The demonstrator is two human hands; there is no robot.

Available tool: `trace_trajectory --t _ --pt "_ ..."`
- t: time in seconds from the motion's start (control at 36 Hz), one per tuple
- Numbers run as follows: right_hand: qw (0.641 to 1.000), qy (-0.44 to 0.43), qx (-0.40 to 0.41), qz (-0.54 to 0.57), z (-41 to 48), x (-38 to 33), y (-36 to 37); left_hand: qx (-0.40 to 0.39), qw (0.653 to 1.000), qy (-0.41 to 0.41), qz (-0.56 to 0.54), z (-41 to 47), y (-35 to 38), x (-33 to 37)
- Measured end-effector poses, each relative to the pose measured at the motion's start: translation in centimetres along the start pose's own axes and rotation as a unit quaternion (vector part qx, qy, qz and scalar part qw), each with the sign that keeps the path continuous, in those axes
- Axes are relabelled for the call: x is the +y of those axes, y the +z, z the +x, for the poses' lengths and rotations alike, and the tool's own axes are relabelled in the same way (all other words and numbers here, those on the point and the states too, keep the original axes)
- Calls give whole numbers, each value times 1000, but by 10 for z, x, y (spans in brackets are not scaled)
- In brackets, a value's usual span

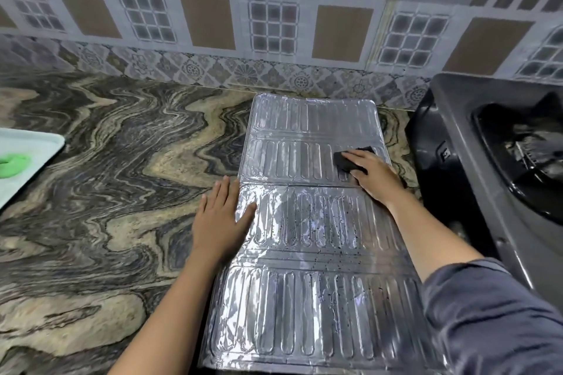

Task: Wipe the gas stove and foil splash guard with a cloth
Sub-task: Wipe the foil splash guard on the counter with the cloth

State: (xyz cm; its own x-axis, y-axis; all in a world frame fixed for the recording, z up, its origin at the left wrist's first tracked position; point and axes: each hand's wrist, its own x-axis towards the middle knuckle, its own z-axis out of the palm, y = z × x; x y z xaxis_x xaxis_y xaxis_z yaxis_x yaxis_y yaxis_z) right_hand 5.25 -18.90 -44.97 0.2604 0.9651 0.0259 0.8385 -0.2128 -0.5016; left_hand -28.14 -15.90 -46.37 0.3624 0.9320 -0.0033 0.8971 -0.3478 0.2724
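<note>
Foil splash guard (307, 222) lies flat on counter (106, 192) beside gas stove (493, 161); left hand (221, 219), fingers spread, pins its edge against sliding; right hand (373, 175) presses dark cloth (345, 160) flat onto far panel.

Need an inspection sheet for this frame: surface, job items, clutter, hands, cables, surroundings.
Surface: marbled stone countertop; the guard lies flat on it.
Job's things: foil splash guard unfolded, with dark specks on its middle and near panels. Dark cloth on the right side of a farther panel. Gas stove stands to the right of the guard.
Clutter: white tray at the left edge, holding a green item; cannot tell what it is.
Grippers: left hand flat on the guard's left edge. Right hand presses the cloth onto the foil.
Cables: nothing seen.
Surroundings: patterned tiled wall behind the counter.
</note>
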Motion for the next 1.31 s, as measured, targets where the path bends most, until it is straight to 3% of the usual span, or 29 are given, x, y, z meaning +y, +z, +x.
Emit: trace_trajectory --t 0.14,0.33,0.61,0.83,1.08,1.31 --pt "993 103 54 -18 -5 -8 2 -3 1000 -1 -9 -1 -3 1" --pt "981 162 105 8 0 -12 -1 -9 1000 1 -11 -1 -4 -2" --pt "970 140 195 34 12 -7 4 -13 1000 -7 -6 -3 -6 0" --pt "917 155 291 225 27 -27 -19 7 999 -7 -42 -10 -11 1" --pt "910 108 299 265 17 -75 -48 12 996 -39 -74 -1 -29 3" --pt "906 129 272 298 -45 -96 -46 30 993 -41 -104 -29 -34 13"
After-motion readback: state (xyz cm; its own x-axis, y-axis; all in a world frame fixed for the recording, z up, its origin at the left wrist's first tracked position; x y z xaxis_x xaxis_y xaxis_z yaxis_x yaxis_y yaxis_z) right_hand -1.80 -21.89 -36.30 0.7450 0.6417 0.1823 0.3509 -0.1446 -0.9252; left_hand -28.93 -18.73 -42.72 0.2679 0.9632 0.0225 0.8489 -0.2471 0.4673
